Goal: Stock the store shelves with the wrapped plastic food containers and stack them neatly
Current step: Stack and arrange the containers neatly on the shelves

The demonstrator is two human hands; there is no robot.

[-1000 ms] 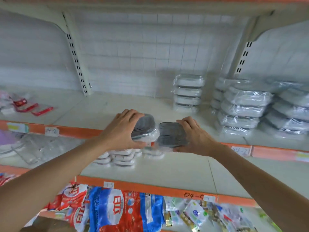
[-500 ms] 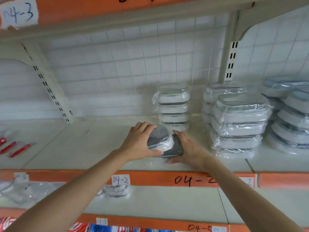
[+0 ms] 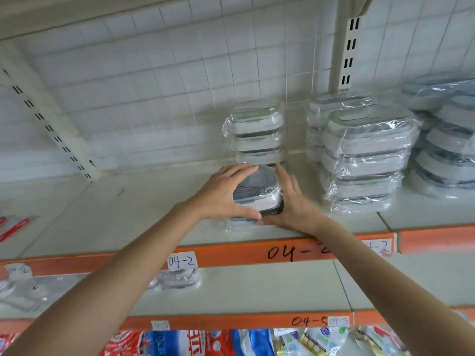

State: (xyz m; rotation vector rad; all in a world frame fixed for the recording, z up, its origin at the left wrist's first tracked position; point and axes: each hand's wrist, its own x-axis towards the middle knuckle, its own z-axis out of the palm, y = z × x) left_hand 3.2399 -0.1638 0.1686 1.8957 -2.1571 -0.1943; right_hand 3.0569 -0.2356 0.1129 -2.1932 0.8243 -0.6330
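Since half a second ago both hands have pushed deeper onto the shelf [image 3: 144,201], where the upper wrapped container [image 3: 259,191] sits atop another, gripped by the left hand [image 3: 222,199], the right hand [image 3: 291,204] flat against its side, before a taller stack [image 3: 258,134].

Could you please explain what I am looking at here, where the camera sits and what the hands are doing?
No machine here: a person wears a camera on the head, looking forward and down at two bare arms reaching into a store shelf with an orange edge. The left hand curls over a wrapped container, which sits on another one lying on the shelf. The right hand presses flat against their side, fingers straight. Behind stands a stack of wrapped containers, with bigger stacks to the right. Red packets lie far left.
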